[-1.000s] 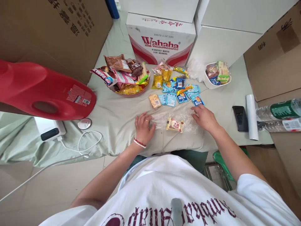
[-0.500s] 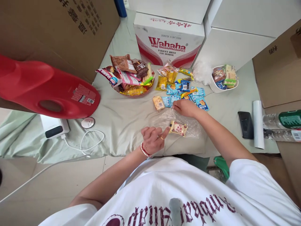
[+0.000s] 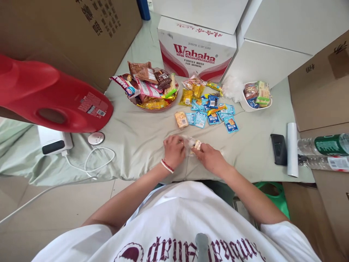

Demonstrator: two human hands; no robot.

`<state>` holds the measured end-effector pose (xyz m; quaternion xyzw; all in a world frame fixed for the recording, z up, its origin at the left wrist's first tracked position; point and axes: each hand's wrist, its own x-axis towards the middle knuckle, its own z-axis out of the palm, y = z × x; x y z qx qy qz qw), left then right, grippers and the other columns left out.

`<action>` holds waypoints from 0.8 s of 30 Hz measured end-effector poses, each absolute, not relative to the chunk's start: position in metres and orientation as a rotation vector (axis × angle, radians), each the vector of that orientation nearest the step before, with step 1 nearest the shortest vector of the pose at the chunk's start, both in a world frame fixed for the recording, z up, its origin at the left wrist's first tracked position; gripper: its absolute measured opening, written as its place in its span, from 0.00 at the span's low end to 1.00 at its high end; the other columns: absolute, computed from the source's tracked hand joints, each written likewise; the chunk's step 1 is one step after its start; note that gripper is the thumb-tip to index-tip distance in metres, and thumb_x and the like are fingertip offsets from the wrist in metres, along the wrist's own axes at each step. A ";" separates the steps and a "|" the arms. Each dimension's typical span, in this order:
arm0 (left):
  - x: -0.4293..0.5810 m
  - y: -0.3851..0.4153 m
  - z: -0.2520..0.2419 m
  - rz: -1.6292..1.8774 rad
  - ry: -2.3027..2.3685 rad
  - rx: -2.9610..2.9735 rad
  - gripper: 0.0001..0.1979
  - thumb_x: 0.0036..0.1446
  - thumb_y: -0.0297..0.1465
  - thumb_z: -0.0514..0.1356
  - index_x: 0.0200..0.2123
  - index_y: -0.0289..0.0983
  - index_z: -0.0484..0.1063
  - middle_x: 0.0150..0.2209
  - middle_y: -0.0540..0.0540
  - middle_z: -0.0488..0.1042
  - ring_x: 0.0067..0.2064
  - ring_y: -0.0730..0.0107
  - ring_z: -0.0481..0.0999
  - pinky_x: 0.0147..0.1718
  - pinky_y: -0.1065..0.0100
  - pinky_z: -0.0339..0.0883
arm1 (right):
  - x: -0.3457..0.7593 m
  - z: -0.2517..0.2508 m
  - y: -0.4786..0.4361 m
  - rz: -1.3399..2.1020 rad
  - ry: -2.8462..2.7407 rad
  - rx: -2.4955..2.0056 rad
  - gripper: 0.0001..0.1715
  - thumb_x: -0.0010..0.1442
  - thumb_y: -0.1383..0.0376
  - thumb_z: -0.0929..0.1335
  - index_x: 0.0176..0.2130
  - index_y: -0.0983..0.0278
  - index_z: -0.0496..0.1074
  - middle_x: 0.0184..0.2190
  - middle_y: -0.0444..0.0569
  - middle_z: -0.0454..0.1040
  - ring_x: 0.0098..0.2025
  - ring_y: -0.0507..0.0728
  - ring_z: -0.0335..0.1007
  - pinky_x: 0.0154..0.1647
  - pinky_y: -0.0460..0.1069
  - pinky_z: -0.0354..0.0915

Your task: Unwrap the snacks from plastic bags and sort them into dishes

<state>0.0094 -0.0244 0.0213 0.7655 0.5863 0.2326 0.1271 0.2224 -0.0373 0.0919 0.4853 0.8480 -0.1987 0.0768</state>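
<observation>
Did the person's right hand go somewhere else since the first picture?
Yes. Judged against the Wahaha purified water box, the right hand has moved left and a little closer to the white shirt.

At 12 o'clock, leaning a bit to 1, a white and red box [image 3: 196, 51] says "Wahaha" in big red letters — under that, "PURIFIED WATER FOR DRINKING". Near 11, a brown box [image 3: 89, 51] has black Chinese writing, upside down. At 6, the shirt [image 3: 191, 214] has curly purple letters — too fancy to read.
</observation>
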 end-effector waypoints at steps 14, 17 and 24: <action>0.025 -0.031 0.054 0.927 1.429 1.786 0.08 0.64 0.37 0.58 0.37 0.41 0.73 0.40 0.45 0.78 0.40 0.64 0.77 0.44 0.61 0.73 | 0.223 0.051 -0.054 -0.745 2.782 1.745 0.41 0.68 0.71 0.60 0.76 0.60 0.49 0.48 0.58 0.75 0.49 0.65 0.70 0.50 0.59 0.72; 0.045 -0.037 0.067 0.882 1.179 1.895 0.09 0.66 0.35 0.55 0.41 0.41 0.75 0.45 0.43 0.80 0.46 0.63 0.79 0.48 0.60 0.72 | 0.232 0.052 -0.057 -1.092 2.816 1.829 0.50 0.65 0.69 0.63 0.77 0.64 0.39 0.52 0.60 0.76 0.52 0.65 0.73 0.52 0.61 0.72; 0.065 -0.056 0.055 0.415 1.074 2.558 0.21 0.67 0.28 0.54 0.61 0.40 0.72 0.64 0.41 0.73 0.64 0.56 0.71 0.51 0.52 0.66 | 0.273 0.056 -0.072 -1.354 2.299 2.613 0.27 0.65 0.65 0.58 0.59 0.62 0.71 0.48 0.56 0.79 0.41 0.60 0.77 0.47 0.60 0.75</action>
